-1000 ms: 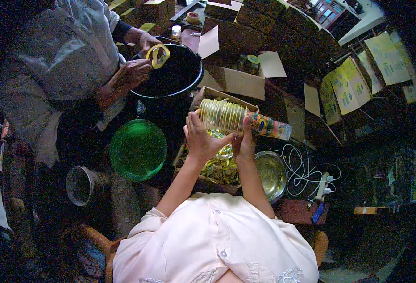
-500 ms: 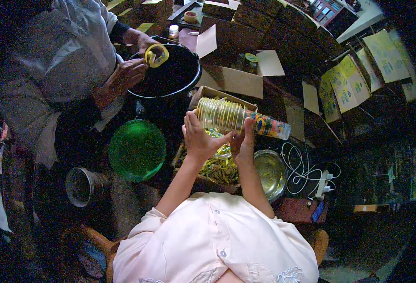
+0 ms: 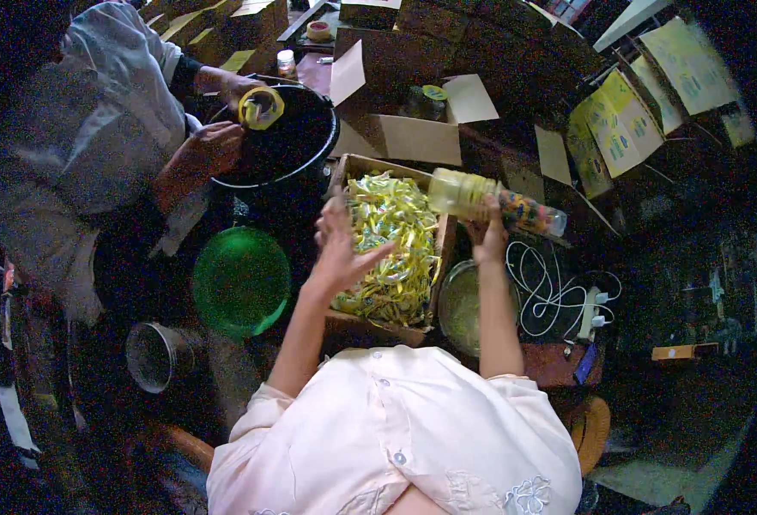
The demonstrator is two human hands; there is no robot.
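Observation:
A long clear plastic bottle (image 3: 531,213), multicoloured at its far right end, lies nearly level in my right hand (image 3: 487,232), whose fingers wrap round it. Its left part is pale yellow, seems to carry yellow bands, and is blurred. My left hand (image 3: 337,253) is empty, its fingers spread, over the left side of a cardboard box (image 3: 338,176). Shiny yellow strips and bands (image 3: 391,236) fill that box. The bottle is above and beyond the box's right edge.
At the upper left, a co-worker's hands (image 3: 215,142) hold a yellow ring (image 3: 261,108) at a black bucket (image 3: 331,142). A green basin (image 3: 241,281) and grey bucket (image 3: 151,356) stand left. Right are a metal bowl (image 3: 460,322), white cable (image 3: 537,300) and power strip (image 3: 590,319).
My hands have moved apart. The left has let go of the banded end; the right has carried the bottle rightward. The strips in the box are now uncovered.

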